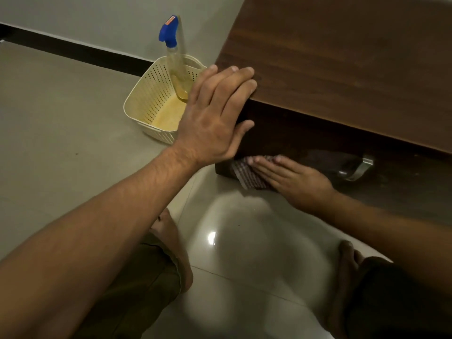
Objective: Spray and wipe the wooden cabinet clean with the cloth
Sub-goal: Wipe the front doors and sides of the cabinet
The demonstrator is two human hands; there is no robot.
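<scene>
A cream perforated basket [146, 104] stood on the floor [61, 118] just beside the wooden cabinet [342, 69]. In it leaned a clear spray bottle [177, 67] with a blue trigger head and a little yellowish liquid at its bottom. The left hand [215, 113] lay with straight fingers over the top corner of the cabinet, and its thumb touched the front face. Lower down, the right hand [293, 179] pressed a dark patterned cloth [247, 173] flat against the front of the cabinet, near the bottom left corner, its fingers stretched out. This hand and the cloth were blurred, and the hand covered part of the cloth. A metal handle [357, 168] showed to the right. The cabinet was cut off by the frame.
</scene>
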